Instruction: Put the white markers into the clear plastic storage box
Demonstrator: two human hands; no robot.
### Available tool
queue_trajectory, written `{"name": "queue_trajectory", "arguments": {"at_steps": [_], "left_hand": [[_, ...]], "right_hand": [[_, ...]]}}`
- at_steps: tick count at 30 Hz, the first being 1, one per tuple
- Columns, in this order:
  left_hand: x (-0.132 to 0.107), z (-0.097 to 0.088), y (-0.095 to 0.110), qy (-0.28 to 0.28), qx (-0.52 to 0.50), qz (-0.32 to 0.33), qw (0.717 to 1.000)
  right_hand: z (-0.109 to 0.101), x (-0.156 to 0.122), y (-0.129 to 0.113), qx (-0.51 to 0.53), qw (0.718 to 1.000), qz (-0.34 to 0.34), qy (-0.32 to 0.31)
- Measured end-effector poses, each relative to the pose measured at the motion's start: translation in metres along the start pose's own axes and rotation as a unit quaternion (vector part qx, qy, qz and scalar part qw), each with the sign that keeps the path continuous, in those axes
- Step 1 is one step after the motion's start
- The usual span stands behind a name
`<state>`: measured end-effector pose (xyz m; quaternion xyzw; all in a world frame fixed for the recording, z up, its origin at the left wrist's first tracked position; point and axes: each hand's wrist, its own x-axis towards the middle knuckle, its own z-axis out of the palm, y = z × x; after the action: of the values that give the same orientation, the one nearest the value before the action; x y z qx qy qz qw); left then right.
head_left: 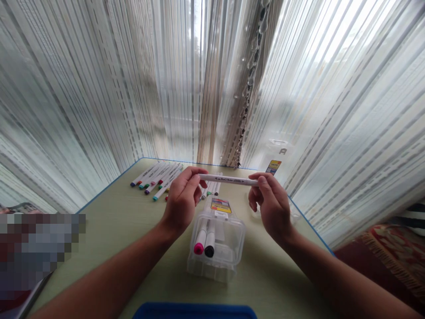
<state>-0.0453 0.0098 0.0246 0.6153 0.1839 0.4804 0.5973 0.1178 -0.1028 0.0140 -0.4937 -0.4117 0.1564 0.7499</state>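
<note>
A white marker (229, 179) with dark print along its barrel is held level between both hands. My left hand (182, 195) pinches its left end, and my right hand (270, 201) pinches the right end. The cap colours are hidden by the fingers. Below the marker, a clear plastic case (229, 261) with a yellow label stands on the table. Inside it lie a marker with a pink cap (198, 248) and a marker with a black cap (209, 250). Several more markers (212, 190) lie behind the case, partly covered by my left hand.
Several white markers (156, 177) with coloured caps lie at the table's back left. Another clear case part (277, 155) with a yellow label stands at the back right. A blue object (195, 311) is at the table's (109, 226) front edge. Striped curtains (172, 88) hang behind.
</note>
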Motion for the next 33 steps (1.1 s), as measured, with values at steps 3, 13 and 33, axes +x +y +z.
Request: {"name": "queue_trajectory", "arguments": {"at_steps": [3, 13, 33], "left_hand": [[0.0002, -0.0004, -0.0007, 0.0, 0.008, 0.008, 1.0], [0.0015, 0.0, 0.0012, -0.005, 0.029, 0.017, 0.999], [0.0029, -0.0023, -0.0023, -0.026, 0.051, -0.004, 0.998]], "right_hand": [[-0.0005, 0.0002, 0.0006, 0.002, 1.0, -0.005, 0.002], [-0.0011, 0.0012, 0.0021, -0.008, 1.0, -0.022, 0.002], [-0.0024, -0.0007, 0.0059, -0.06, 0.998, -0.033, -0.009]]}}
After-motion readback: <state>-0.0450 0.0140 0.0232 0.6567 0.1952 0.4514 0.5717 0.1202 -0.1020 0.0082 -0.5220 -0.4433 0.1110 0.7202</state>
